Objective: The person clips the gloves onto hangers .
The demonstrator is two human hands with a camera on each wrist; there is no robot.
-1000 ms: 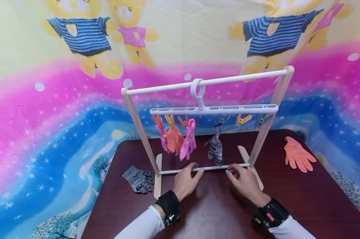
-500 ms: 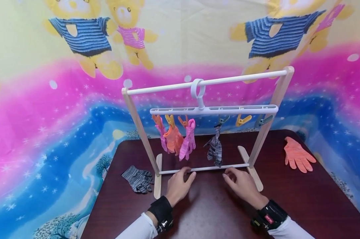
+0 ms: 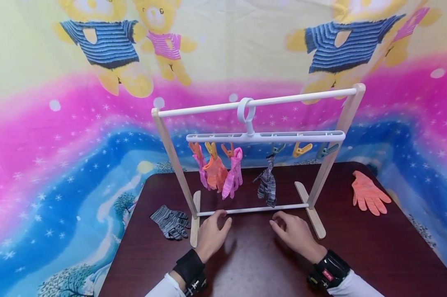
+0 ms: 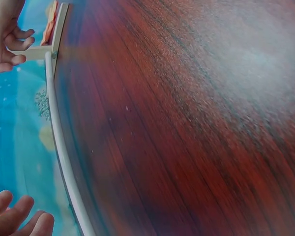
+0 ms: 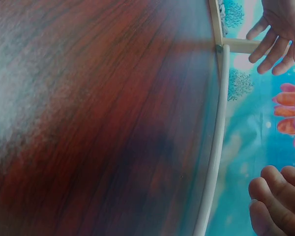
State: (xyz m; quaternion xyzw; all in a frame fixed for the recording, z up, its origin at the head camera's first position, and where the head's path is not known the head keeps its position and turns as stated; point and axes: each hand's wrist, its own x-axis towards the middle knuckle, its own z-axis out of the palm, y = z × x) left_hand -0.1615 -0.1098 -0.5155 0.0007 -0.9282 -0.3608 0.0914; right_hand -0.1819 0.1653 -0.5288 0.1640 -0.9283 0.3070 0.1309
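Note:
My left hand (image 3: 210,236) is just in front of the bottom rod (image 3: 253,210) of a small wooden rack, near its left foot, fingers loosely bent and holding nothing. Nearer the right foot, my right hand (image 3: 295,233) is likewise relaxed, with nothing in it. From the rack's top bar hangs a white clip hanger (image 3: 251,136). Its left clips hold a pink glove (image 3: 201,171), an orange glove (image 3: 215,175) and another pink glove (image 3: 233,173). Right of the hook, a teal clip holds a striped grey glove (image 3: 268,185). The yellow clip (image 3: 302,149) and end teal clip (image 3: 327,150) hold nothing.
Another striped grey glove (image 3: 170,222) lies on the dark table (image 3: 253,264), left of the rack. An orange glove (image 3: 370,193) lies at the table's far right. Behind stands a printed bear-pattern cloth (image 3: 223,49).
My left hand has drawn back from the bottom rod, leftward and towards me. The right hand has shifted a little left and nearer me. Rack and gloves stay put.

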